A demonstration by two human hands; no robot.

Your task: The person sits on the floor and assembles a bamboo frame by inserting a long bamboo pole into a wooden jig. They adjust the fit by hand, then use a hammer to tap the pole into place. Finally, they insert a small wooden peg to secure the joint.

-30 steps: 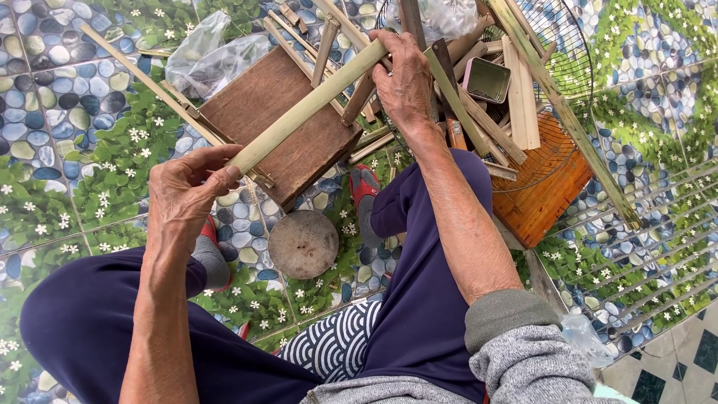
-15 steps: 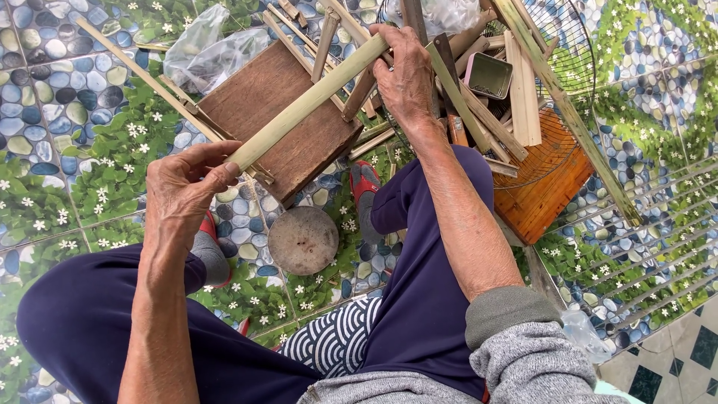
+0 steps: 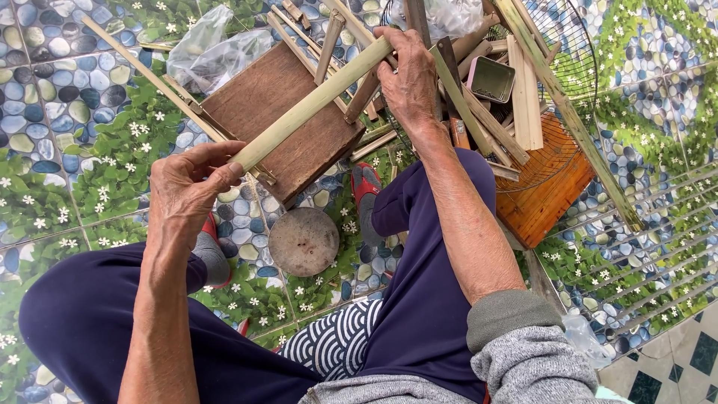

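I hold a pale green bamboo stick (image 3: 310,105) slanting across the view, one hand at each end. My left hand (image 3: 187,191) pinches its near end with fingers and thumb. My right hand (image 3: 409,75) grips the far end, fingers curled over it. Under the stick lies a brown wooden board (image 3: 280,123) on the floor. Past my right hand is a pile of bamboo and wood strips (image 3: 493,112). My legs in dark blue trousers fill the lower part of the view.
A round grey stone-like disc (image 3: 304,241) lies between my feet. An orange-brown woven basket (image 3: 550,191) and a wire fan guard (image 3: 576,60) sit at the right. A small metal tin (image 3: 491,78) rests among the strips. Clear plastic bags (image 3: 213,49) lie beyond the board.
Both hands keep their hold on the bamboo stick. The stick and hands have shifted only slightly; nothing was let go or picked up.
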